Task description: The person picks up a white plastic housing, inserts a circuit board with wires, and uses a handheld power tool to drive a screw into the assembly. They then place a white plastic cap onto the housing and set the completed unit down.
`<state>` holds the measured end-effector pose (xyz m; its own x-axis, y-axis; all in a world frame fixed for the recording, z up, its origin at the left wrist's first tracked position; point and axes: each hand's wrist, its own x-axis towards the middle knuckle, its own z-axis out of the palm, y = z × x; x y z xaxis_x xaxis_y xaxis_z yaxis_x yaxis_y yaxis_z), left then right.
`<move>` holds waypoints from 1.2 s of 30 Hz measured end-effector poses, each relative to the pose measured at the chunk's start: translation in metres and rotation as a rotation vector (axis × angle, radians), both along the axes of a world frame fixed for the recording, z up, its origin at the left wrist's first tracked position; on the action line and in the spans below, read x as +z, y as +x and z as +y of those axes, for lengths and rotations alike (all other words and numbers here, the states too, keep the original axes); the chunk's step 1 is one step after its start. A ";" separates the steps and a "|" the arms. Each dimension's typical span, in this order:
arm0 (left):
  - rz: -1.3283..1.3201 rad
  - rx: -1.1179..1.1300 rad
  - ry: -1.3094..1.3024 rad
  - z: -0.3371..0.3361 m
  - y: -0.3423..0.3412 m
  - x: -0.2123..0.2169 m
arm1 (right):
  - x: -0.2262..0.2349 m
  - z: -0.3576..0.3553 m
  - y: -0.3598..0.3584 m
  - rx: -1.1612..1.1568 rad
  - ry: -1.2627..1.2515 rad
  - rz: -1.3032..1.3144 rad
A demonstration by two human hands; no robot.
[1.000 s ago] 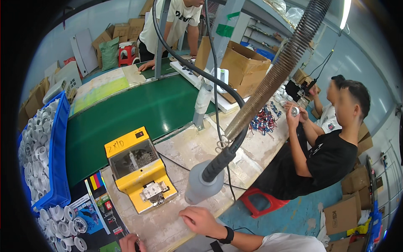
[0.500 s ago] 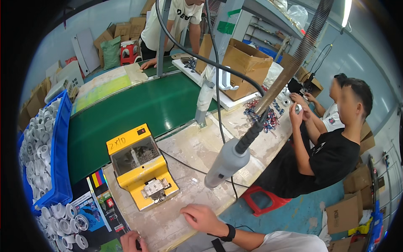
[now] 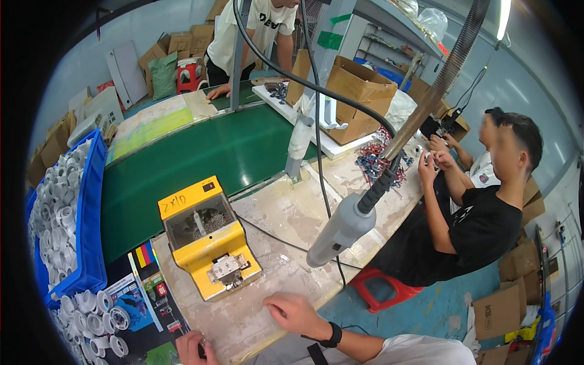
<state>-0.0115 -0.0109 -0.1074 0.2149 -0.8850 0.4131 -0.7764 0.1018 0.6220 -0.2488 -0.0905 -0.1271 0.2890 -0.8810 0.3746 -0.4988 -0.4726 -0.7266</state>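
My right hand (image 3: 297, 313), with a black watch on its wrist, rests palm down on the worn white worktop (image 3: 292, 213) just in front of a yellow screw feeder box (image 3: 207, 243). Nothing shows in it. My left hand (image 3: 193, 348) sits at the bottom edge beside a printed dark sheet (image 3: 149, 292), fingers curled. Something small and dark may be in it, but it is cut off. A grey electric screwdriver (image 3: 340, 228) hangs on a coiled hose above the worktop, right of the feeder.
A green conveyor belt (image 3: 201, 152) runs behind the feeder. A blue bin (image 3: 91, 243) of white plastic rings stands left, with loose rings (image 3: 91, 313) below it. Two seated people (image 3: 480, 213) work at the right, another person (image 3: 255, 30) stands far back. Cardboard boxes (image 3: 359, 91), a red stool (image 3: 383, 291).
The hanging screwdriver has swung to the right and up, away from the feeder. My right hand has shifted slightly left on the worktop. The view has tilted a little.
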 end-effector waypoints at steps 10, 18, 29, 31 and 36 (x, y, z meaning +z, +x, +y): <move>-0.008 0.002 0.009 -0.002 -0.001 0.000 | 0.000 -0.002 0.000 -0.004 -0.012 0.006; -0.001 -0.008 0.002 -0.001 0.000 0.000 | 0.000 0.000 -0.001 -0.003 -0.024 0.005; 0.005 -0.014 0.012 -0.001 0.000 0.000 | 0.004 -0.001 -0.001 -0.003 -0.020 0.000; -0.019 -0.023 0.005 -0.004 0.000 -0.002 | 0.003 -0.003 -0.002 0.008 -0.039 0.017; -0.019 -0.009 0.019 -0.002 0.000 -0.004 | 0.001 -0.002 -0.001 0.006 -0.013 0.022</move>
